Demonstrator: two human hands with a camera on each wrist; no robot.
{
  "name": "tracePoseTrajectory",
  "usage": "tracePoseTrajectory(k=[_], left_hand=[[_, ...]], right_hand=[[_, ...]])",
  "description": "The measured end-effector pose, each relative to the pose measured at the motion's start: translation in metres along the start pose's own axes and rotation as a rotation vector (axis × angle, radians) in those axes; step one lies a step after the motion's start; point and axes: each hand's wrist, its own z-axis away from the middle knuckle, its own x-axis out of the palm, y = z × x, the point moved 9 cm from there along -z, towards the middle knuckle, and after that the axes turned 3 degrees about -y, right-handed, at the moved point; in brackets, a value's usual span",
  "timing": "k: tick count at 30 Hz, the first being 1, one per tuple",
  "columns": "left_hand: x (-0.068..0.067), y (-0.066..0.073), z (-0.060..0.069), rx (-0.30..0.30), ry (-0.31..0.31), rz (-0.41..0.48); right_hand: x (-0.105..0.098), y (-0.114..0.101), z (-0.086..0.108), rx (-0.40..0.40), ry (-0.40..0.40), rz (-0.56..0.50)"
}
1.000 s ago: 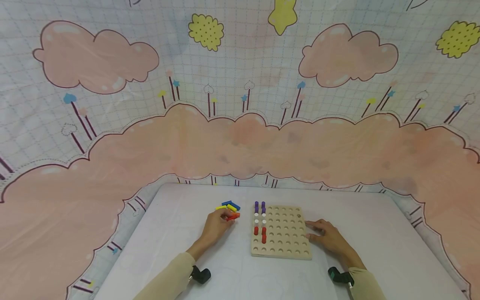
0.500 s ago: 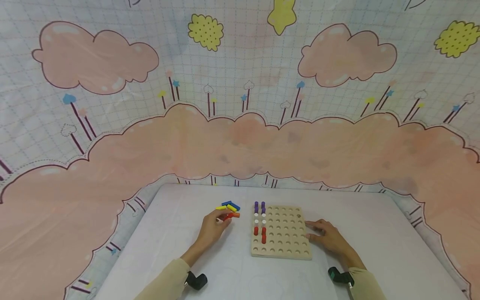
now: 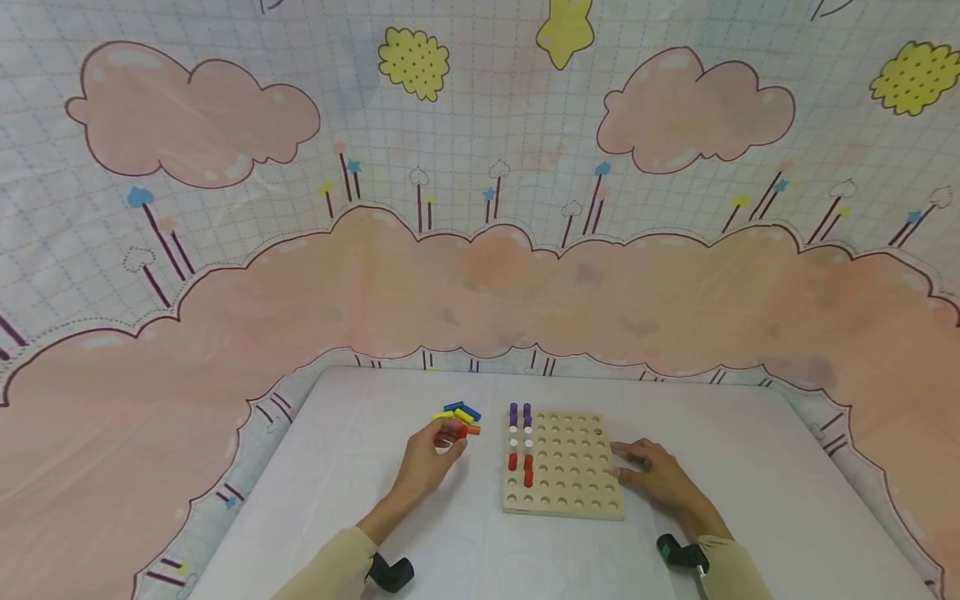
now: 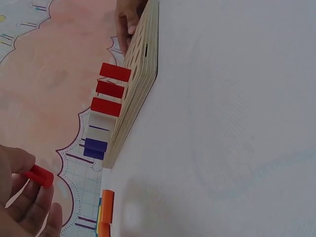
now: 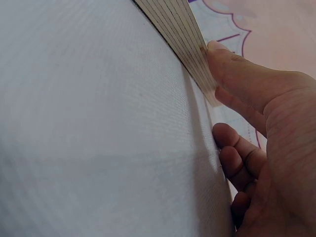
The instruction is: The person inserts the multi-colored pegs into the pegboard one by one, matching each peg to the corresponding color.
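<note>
My left hand [image 3: 425, 458] pinches a red peg [image 4: 41, 176] between thumb and fingers, raised off the table just left of the pegboard. Beside that hand lie orange pegs [image 4: 107, 206], partly hidden in the head view. The wooden pegboard [image 3: 573, 479] lies flat, with purple pegs [image 3: 513, 414], white pegs [image 3: 528, 444] and red pegs [image 3: 528, 471] standing in its two left columns. At the board's right edge, my right hand [image 3: 660, 477] touches the side with thumb and index finger; its other fingers bend loosely near the tabletop in the right wrist view.
Blue pegs [image 3: 470, 412] and yellow pegs [image 3: 464, 416] lie in a small pile behind the left hand. A white cloth covers the table [image 3: 337, 433], and a patterned curtain [image 3: 480, 292] hangs around its far side. Each wrist carries a black camera [image 3: 392, 573].
My left hand has drawn slightly left and back from the loose pegs with the red peg, whose angle in the fingers has turned. The right hand and the board have stayed put.
</note>
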Motion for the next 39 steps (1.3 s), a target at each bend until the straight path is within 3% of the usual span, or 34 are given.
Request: tracePoseTrajectory(k=[7,22,39], left_hand=[[0.009,0.012,0.006,0.067,-0.023,0.011],[0.033,0.025,0.016,0.113,-0.122,0.074],[0.067,0.017,0.017,0.057,-0.213,0.116]], right_hand=[[0.000,0.000,0.000,-0.002,-0.003,-0.019],[0.000,0.000,0.000,0.010,0.004,-0.011],[0.000,0.000,0.000,-0.003,0.004,0.001]])
